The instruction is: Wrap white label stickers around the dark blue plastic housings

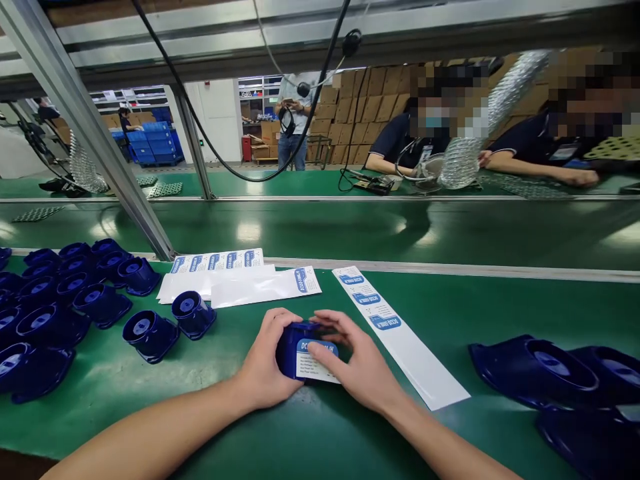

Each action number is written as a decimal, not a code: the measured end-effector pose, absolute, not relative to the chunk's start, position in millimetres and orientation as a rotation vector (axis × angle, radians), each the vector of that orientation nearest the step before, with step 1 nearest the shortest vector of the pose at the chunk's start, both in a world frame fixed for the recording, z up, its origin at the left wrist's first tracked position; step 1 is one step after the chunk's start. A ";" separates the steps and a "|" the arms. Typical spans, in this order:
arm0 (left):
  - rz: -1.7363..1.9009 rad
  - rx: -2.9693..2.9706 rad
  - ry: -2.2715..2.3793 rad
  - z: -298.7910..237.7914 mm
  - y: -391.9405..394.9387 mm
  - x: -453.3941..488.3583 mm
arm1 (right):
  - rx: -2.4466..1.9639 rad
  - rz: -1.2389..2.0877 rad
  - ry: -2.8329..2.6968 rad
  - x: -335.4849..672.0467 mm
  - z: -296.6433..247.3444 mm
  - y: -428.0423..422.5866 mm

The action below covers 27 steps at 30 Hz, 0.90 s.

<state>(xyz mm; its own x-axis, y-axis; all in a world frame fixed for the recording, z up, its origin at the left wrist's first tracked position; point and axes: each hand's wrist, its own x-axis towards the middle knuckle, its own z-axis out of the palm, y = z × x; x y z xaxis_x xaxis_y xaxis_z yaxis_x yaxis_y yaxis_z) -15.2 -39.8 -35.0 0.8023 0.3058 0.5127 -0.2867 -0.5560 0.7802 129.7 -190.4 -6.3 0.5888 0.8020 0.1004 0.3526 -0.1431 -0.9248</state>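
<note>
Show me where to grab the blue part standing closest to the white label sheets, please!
Probably grip that blue part around its round upright wall, coming from its right, nearest the left hand. The wall rises above a wider base; label sheets lie behind and another blue part stands left.

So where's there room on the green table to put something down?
Bare green table shows between the label strip and the right blue cups, and between the left hand and left cups. Far left is crowded with cups; white sheets lie beyond the left hand.
</note>
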 end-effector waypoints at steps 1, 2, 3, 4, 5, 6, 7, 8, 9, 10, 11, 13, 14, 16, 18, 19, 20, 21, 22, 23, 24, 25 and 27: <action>0.774 2.049 0.001 -34.9 -41.1 -15.3 | -1.723 0.580 -0.953 127.0 -6.1 -189.0; 0.777 2.080 -0.010 -35.0 -42.2 -15.4 | -1.709 0.626 -0.948 124.5 -6.0 -187.7; 0.781 2.108 -0.013 -35.2 -43.2 -15.4 | -1.698 0.652 -0.941 122.4 -6.0 -186.6; 0.783 2.128 -0.013 -35.4 -44.0 -15.4 | -1.692 0.660 -0.933 120.7 -6.3 -185.8; 0.783 2.139 -0.008 -35.6 -44.5 -15.3 | -1.689 0.657 -0.926 119.5 -6.9 -185.3; 0.778 2.139 0.002 -35.6 -44.7 -15.1 | -1.686 0.650 -0.921 118.6 -7.8 -185.1; 0.770 2.132 0.015 -35.3 -44.7 -14.9 | -1.684 0.644 -0.918 117.9 -8.8 -185.3; 0.760 2.121 0.026 -34.7 -44.4 -14.6 | -1.683 0.644 -0.921 117.3 -9.8 -185.8; 0.752 2.106 0.036 -33.8 -44.0 -14.3 | -1.683 0.651 -0.932 116.6 -10.5 -186.5; 0.745 2.091 0.043 -32.5 -43.4 -14.0 | -1.688 0.663 -0.947 115.9 -10.8 -187.5; 0.744 2.073 0.047 -31.1 -42.9 -13.8 | -1.697 0.677 -0.963 115.1 -10.6 -188.5; 0.741 2.045 0.037 -28.3 -42.0 -13.5 | -1.718 0.693 -0.994 113.8 -9.1 -190.0; 0.738 2.034 0.031 -27.1 -41.8 -13.5 | -1.724 0.694 -1.005 113.5 -8.0 -190.3; 0.733 2.031 0.021 -25.8 -41.8 -13.5 | -1.714 0.694 -0.998 113.6 -5.8 -189.9; 0.732 2.056 0.021 -26.0 -42.0 -13.5 | -1.686 0.710 -0.962 114.6 -4.4 -188.7; 0.735 2.080 0.020 -26.5 -42.0 -13.6 | -1.669 0.716 -0.943 115.3 -4.2 -188.1; 0.738 2.110 0.015 -27.1 -41.8 -13.7 | -1.648 0.715 -0.932 116.1 -4.5 -187.4; 0.744 2.139 0.004 -27.7 -41.4 -13.9 | -1.623 0.707 -0.932 116.9 -5.2 -186.8; 0.749 2.164 -0.013 -28.1 -40.9 -14.1 | -1.590 0.698 -0.941 118.0 -6.3 -186.2; 0.754 2.182 -0.033 -28.4 -40.1 -14.3 | -1.550 0.689 -0.947 119.3 -7.8 -185.4; 0.757 2.192 -0.052 -28.7 -39.2 -14.6 | -1.509 0.690 -0.949 121.0 -9.5 -184.5; 0.759 2.197 -0.065 -28.9 -38.2 -14.8 | -1.475 0.698 -0.947 123.1 -11.3 -183.4; 0.759 2.210 -0.088 -29.8 -36.1 -14.6 | -1.431 0.729 -0.919 128.7 -14.1 -180.8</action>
